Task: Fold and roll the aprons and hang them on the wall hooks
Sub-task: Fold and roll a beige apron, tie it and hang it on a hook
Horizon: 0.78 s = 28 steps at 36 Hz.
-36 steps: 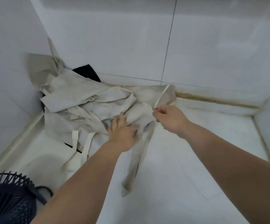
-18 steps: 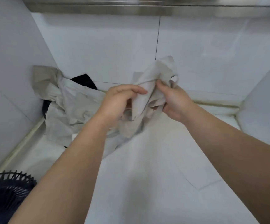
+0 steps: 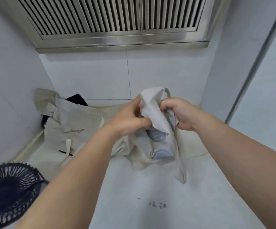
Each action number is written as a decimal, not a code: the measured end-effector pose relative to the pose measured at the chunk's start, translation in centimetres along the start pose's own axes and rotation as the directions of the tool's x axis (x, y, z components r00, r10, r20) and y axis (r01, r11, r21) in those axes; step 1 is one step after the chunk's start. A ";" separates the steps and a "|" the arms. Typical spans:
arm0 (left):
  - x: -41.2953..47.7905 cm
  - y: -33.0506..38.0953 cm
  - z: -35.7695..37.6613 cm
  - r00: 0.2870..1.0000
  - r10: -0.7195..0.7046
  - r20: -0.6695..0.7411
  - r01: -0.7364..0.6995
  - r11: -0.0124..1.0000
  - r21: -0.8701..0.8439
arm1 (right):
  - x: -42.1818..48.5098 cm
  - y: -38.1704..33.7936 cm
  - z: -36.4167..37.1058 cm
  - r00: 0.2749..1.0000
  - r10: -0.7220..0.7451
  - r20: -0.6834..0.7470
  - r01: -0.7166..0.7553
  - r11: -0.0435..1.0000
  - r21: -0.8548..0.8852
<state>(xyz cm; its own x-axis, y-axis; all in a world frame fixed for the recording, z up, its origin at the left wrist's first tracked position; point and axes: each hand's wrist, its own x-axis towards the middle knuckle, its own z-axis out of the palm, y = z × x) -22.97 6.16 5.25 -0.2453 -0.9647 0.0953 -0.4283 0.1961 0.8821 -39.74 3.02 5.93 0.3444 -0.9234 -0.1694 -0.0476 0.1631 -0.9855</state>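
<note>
Apron [image 3: 157, 113] lifted off the tabletop [image 3: 150, 187] pile, your left hand [image 3: 129, 119] and right hand [image 3: 178, 113] fingers clamped on it. You're at pickup; next, probably spread it flat to fold.

left hand [image 3: 128, 120]: held out ahead, fingers curled, apron [image 3: 152, 104] pinched at its bunched top | right hand [image 3: 179, 113]: fist clenched round the same cloth, knuckles turned up | forearms: bare, extended forward, angled inward

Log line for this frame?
left hand: grips beige cloth apron | right hand: grips it | apron: bunched, partly off white counter | fold: not started
</note>
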 end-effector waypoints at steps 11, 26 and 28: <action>-7.6 1.9 9.4 0.955 -0.294 -0.030 0.291 0.954 -0.073 | -11.0 5.2 -6.5 0.950 -0.143 -0.277 0.081 0.971 -0.224; -21.4 2.9 15.0 0.942 -0.333 0.034 0.326 0.890 -0.318 | -22.9 8.0 -4.6 0.993 0.054 -0.104 -0.043 0.994 0.099; -21.9 3.4 15.2 0.941 -0.328 -0.086 0.262 0.863 -0.431 | -24.2 7.3 -4.8 0.989 0.030 -0.142 -0.018 0.996 0.086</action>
<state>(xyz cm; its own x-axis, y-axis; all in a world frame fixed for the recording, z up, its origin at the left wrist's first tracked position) -32.25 30.64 -0.87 -0.0152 -0.9869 -0.1604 -0.0589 -0.1592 0.9855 -52.95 24.89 2.77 0.2066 -0.9580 -0.1988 0.0274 0.2088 -0.9776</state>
